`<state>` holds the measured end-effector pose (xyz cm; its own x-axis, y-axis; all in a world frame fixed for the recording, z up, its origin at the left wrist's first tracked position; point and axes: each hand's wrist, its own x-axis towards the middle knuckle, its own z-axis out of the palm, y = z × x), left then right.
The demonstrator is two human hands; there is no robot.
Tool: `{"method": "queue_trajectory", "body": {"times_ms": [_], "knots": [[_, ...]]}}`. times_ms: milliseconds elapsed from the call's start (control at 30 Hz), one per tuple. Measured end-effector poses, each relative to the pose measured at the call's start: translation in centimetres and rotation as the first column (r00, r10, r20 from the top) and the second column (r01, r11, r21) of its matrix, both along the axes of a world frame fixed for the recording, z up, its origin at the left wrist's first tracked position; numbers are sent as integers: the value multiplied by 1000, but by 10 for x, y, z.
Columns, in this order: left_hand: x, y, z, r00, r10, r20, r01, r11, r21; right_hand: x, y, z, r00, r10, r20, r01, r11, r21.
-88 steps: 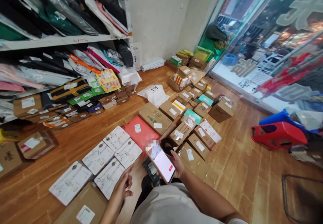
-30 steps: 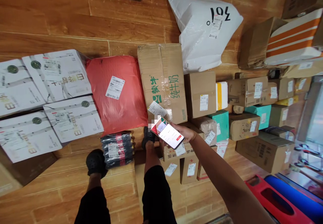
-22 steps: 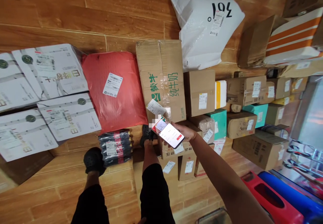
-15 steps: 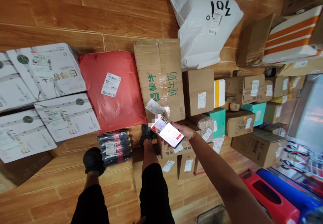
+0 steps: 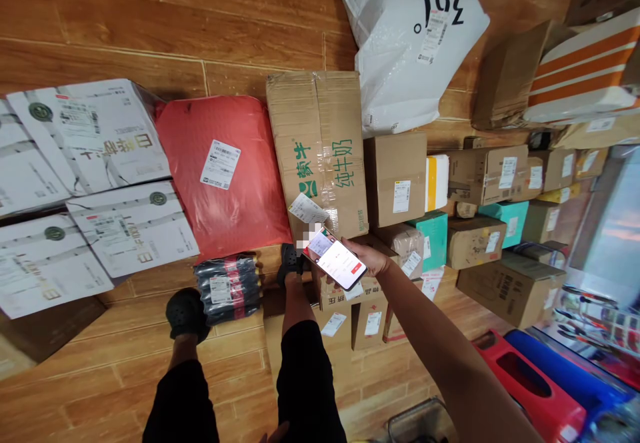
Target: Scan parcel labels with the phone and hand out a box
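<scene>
My right hand [image 5: 369, 260] grips a smartphone [image 5: 341, 262] with its lit screen facing up. The phone is above the lower left edge of a brown milk carton [image 5: 327, 170] with green printing, close to a white label [image 5: 307, 208] on it. Only a small bit of my left hand [image 5: 277, 434] shows at the bottom edge, by my dark trouser leg; its fingers are mostly out of frame. Left of the carton lies a red plastic-wrapped parcel [image 5: 235, 210] with a white label. Below that sits a shrink-wrapped pack of dark bottles [image 5: 245, 295], beside my shoe.
White boxes [image 5: 133, 226] are stacked at left. A large white bag [image 5: 400, 90] lies beyond the carton. Several labelled cardboard boxes [image 5: 395, 156] line the floor [image 5: 125, 23] to the right. A red plastic object [image 5: 530, 390] and a blue roll [image 5: 555, 363] are at lower right.
The camera view has shifted slightly. My right hand still has the phone over the carton's edge, and the phone has moved a touch to the right. The parcels stay in place.
</scene>
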<state>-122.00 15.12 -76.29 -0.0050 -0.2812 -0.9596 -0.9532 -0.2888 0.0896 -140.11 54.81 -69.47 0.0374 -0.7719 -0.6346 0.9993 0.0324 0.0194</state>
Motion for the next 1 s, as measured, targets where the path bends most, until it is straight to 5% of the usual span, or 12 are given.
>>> {"method": "queue_trajectory", "body": {"times_ms": [267,500,600,733,1000], "knots": [[-13,9,22,991,96,-95,-90,993,71,3,3,-8,997,-67,35,66,998,14],[-20,16,27,988,134,-79,-119,979,168,5,-5,3,990,-131,53,128,991,43],[-19,17,25,984,154,-86,-135,971,196,15,-18,9,959,-279,-51,284,948,146],[-15,20,24,978,180,-104,-153,963,224,31,-37,17,837,-439,-327,526,809,262],[-10,15,19,984,162,-75,-136,953,272,70,-69,30,755,-388,-529,535,831,154]]}}
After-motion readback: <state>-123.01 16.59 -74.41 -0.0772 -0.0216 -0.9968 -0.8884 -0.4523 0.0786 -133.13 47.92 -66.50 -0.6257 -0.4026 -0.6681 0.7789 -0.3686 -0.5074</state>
